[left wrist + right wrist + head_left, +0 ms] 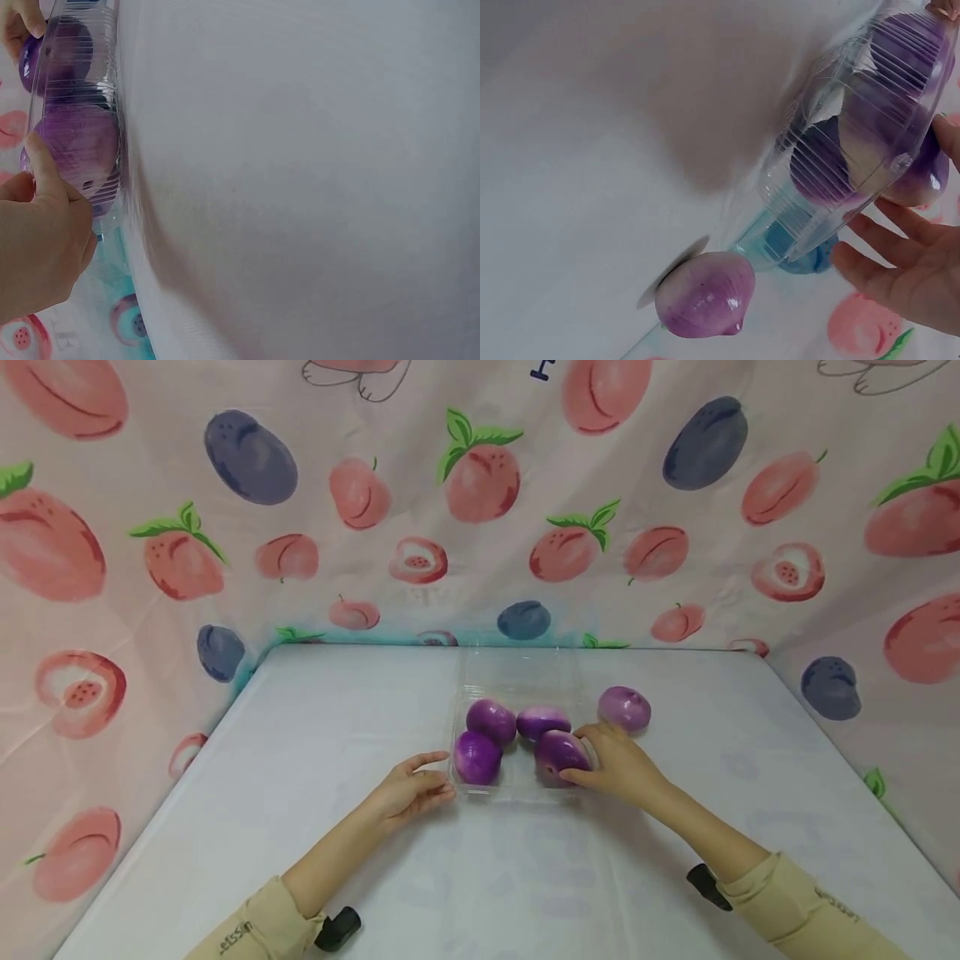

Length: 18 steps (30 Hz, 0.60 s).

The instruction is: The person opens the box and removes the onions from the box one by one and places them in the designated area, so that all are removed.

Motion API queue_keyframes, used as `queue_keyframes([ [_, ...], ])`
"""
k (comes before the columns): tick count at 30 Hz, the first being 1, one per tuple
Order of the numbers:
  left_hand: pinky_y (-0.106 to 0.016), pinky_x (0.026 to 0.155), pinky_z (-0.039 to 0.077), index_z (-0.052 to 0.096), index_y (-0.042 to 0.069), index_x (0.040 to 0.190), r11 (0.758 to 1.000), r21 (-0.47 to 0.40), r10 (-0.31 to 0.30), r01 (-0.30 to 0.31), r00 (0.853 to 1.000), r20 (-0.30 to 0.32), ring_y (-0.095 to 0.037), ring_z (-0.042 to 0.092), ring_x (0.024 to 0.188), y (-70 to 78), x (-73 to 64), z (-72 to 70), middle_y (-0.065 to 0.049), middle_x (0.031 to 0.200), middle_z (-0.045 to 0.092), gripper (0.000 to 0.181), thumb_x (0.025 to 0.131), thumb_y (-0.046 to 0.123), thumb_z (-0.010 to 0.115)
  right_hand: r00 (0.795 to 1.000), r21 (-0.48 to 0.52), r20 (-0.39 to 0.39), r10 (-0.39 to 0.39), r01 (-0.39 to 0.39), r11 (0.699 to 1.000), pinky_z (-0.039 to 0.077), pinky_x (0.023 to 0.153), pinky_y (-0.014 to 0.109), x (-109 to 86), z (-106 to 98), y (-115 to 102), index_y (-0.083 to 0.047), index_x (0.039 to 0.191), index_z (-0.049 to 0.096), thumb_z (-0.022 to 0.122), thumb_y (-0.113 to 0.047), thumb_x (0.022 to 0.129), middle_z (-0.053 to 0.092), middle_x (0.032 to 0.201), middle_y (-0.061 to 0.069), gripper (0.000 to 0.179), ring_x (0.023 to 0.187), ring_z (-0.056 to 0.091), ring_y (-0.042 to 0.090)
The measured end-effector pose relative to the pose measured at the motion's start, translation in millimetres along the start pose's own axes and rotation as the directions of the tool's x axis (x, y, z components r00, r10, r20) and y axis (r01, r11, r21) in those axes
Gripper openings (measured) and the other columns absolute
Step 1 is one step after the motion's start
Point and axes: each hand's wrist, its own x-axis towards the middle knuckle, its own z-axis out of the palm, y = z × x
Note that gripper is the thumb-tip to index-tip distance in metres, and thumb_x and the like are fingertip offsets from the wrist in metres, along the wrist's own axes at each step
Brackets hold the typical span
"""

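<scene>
A clear plastic clamshell box (pixel 517 787) stands on the white table with its lid (pixel 517 670) laid back. Inside sit several glossy purple onions, two at the left (pixel 477 758) and two at the right. My right hand (pixel 621 767) holds the front right onion (pixel 558 752) between thumb and fingers, at the box's right side. At the opposite side, my left hand (pixel 411 789) has its fingertips against the wall, the index finger extended along the rim in the left wrist view. Another, paler purple onion (pixel 705 295) lies on the table, outside the box and beyond my right hand.
The white table (pixel 360 693) extends on both sides of the box and in front of it. Behind it hangs a pink cloth (pixel 420 485) printed with peaches and dark fruit. A small black device (pixel 339 930) sits by each sleeve cuff.
</scene>
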Motion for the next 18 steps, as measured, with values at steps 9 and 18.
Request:
queue_keyframes([
  [9, -0.018, 0.078, 0.058, 0.023, -0.006, 0.144, 1.0, -0.003, -0.016, 0.016, 1.0, 0.017, -0.007, 0.062, 0.075, -5.5, -2.4, -1.2, -0.001, 0.08, 0.057, 0.054, 0.095, -0.004, 0.045, 0.999, 0.21, 0.05, 0.011, -0.021, 0.977, 0.053, 0.09, 0.057, 1.0, -5.3, -4.7, 0.001, 0.121, 0.055, 0.074, -0.026, 0.08, 0.062, 0.117, 0.021, 0.052, 0.107, 0.059, 0.041],
  [18, -0.02, 0.08, 0.058, 0.025, -0.005, 0.144, 1.0, -0.01, -0.014, 0.014, 1.0, 0.002, -0.007, 0.061, 0.074, -1.4, 0.3, -0.3, -0.001, 0.082, 0.057, 0.054, 0.094, -0.003, 0.047, 1.0, 0.414, 0.0, 0.023, -0.021, 0.91, 0.053, 0.09, 0.055, 8.7, -6.3, -1.3, -0.003, 0.131, 0.045, 0.071, -0.019, 0.084, 0.055, 0.127, 0.026, 0.056, 0.108, 0.059, 0.044],
])
